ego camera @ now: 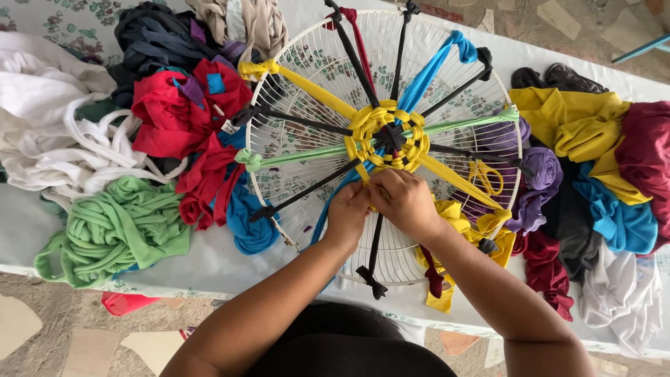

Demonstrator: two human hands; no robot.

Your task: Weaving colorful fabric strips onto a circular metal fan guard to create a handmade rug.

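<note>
Bright, even daylight, soft faint shadows, sharp focus, no glare.

1. Table under a pale flower-printed cloth (209, 269).
2. Centre: round white wire fan grille (293, 150), lying flat.
3. Left: heaps of white (49, 132), green (118, 230), red (178, 119) fabric strips.
4. Right: mixed yellow, blue, purple fabric heap (593, 181).

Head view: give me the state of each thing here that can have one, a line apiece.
Wire fan guard: flat on the table, used as a loom.
Spoke strips: knotted to the rim, stretched taut to the centre.
Yellow woven ring: partly woven, a few rounds at the hub.
Yellow strip: loose end trailing off the guard.
Left hand: pinching the yellow strip.
Right hand: gripping the same strip.
Yellow-handled scissors: lying unused on the guard.
Green strips: loosely heaped.
</note>
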